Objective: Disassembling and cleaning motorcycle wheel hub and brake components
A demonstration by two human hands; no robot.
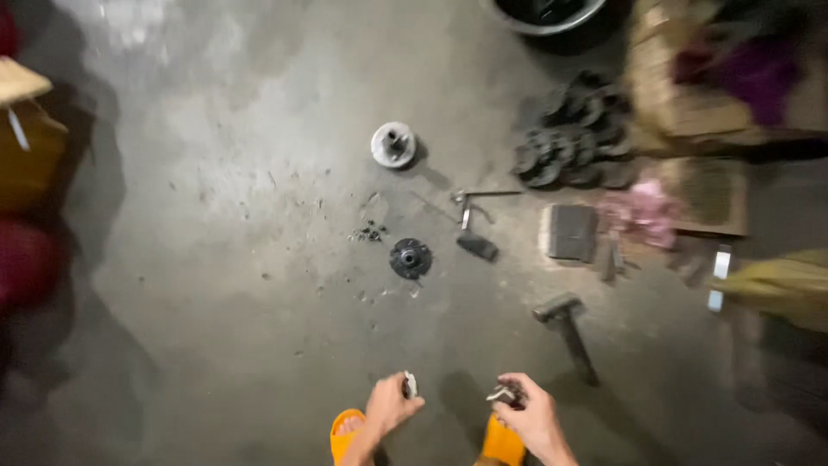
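A small pale metal piece is gripped in the closed left hand. A small grey metal part is pinched by the right hand. Both are held low above the concrete floor, near a hammer.

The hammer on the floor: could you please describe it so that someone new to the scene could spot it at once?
Start at the grey concrete floor and find the right hand near the bottom edge. Just above and to its right lies the hammer, head up-left, dark handle slanting down-right. It is the only long-handled tool; the nearby dark disc is round, the block squarish.
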